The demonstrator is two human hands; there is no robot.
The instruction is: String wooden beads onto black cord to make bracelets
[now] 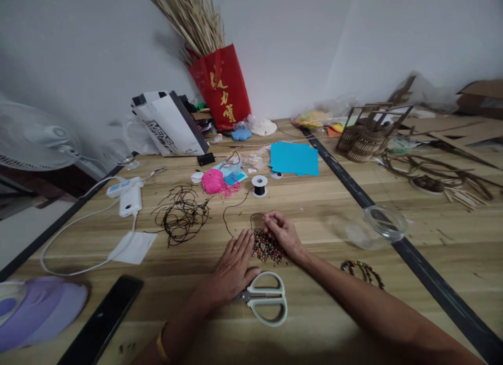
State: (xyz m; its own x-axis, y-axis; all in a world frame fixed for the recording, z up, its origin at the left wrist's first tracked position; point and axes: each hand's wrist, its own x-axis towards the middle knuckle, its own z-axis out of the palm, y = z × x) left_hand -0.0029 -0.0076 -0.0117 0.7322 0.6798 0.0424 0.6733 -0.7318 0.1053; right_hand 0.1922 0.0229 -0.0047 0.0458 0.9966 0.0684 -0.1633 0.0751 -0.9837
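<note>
My left hand (236,261) lies flat on the table with its fingers stretched out, beside a pile of small multicoloured beads (268,248). On the far right side of that pile, my right hand (285,235) pinches a thin black cord (251,218) between thumb and finger. The cord loops over the table toward a white spool of black cord (259,186); part of it is hidden near my left fingertips. Scissors with white handles (282,291) lie just below the beads, their blades covered by my left hand. A beaded bracelet (368,272) rests beyond my right forearm.
Tangled black cord (183,215) and pink yarn (212,181) lie left of the spool, blue paper (294,159) behind it. A glass dish (385,223) and woven baskets (361,145) stand right. A phone (104,318) and power strip (131,197) are left.
</note>
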